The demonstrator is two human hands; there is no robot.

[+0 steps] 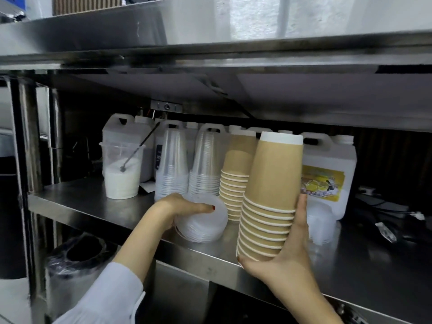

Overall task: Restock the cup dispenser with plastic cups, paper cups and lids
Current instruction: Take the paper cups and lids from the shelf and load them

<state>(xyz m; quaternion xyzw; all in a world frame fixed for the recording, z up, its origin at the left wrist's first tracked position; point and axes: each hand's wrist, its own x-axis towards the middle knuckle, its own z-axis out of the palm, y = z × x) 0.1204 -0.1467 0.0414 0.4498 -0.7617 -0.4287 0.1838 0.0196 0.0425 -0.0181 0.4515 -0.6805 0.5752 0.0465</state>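
My right hand (288, 251) grips an upside-down stack of brown paper cups (272, 190), tilted, just above the steel shelf (98, 206). My left hand (180, 206) holds a stack of clear dome lids (205, 225) lying on its side on the shelf. Behind them stand two stacks of clear plastic cups (171, 164) (205, 162) and a second, smaller stack of brown paper cups (237, 174), all upside down. More clear lids (321, 228) lie to the right of my right hand, partly hidden.
A clear cup of white powder with a metal spoon (121, 171) stands at the shelf's left. White jugs (327, 174) line the back, one with a yellow label. A steel shelf (210, 50) hangs close overhead. A bin with a black liner (81, 251) sits below left.
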